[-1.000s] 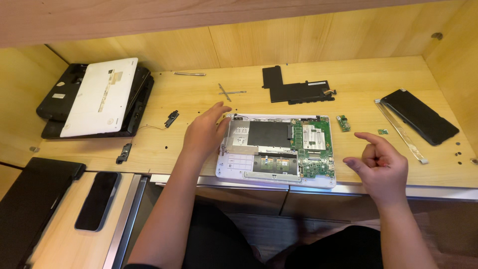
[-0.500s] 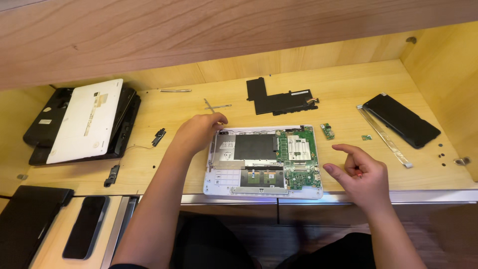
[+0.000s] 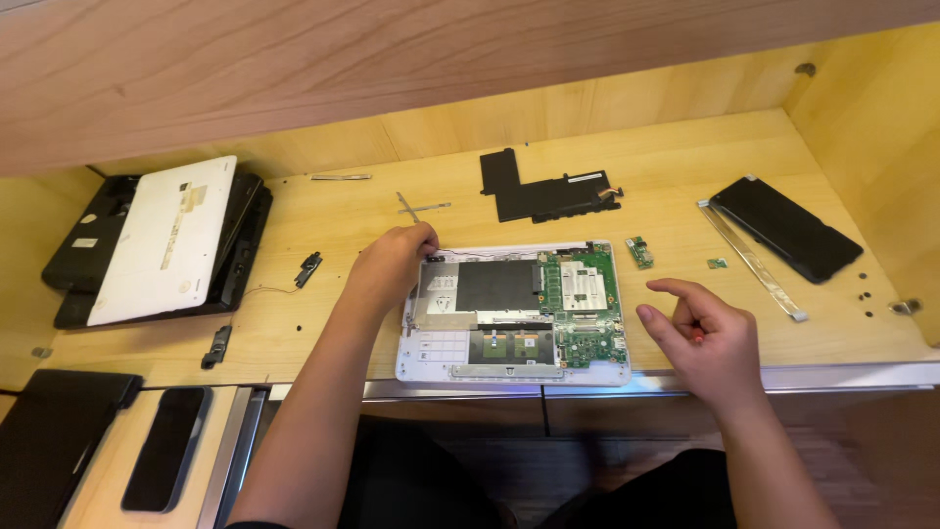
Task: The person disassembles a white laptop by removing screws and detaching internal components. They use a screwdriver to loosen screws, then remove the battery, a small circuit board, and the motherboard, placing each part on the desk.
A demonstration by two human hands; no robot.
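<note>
Wooden desk [image 3: 294,333] under me bears the opened laptop base [image 3: 514,313], its battery [image 3: 543,196] and cover [image 3: 162,240] already out, the green board [image 3: 580,299] still seated, my left hand [image 3: 392,260] pinching its top-left corner, my right hand [image 3: 700,338] loosely open, holding nothing.

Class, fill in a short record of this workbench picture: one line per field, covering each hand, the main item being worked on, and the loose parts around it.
Setting: wooden bench, seen from above
Main item: opened laptop base, green circuit board exposed
Left hand: at the base's far left corner, fingers curled
Right hand: hovering right of the base, holding nothing
Behind the base: black flat battery
Far right: black slab, pale strip
Far left: white cover on a black shell
</note>
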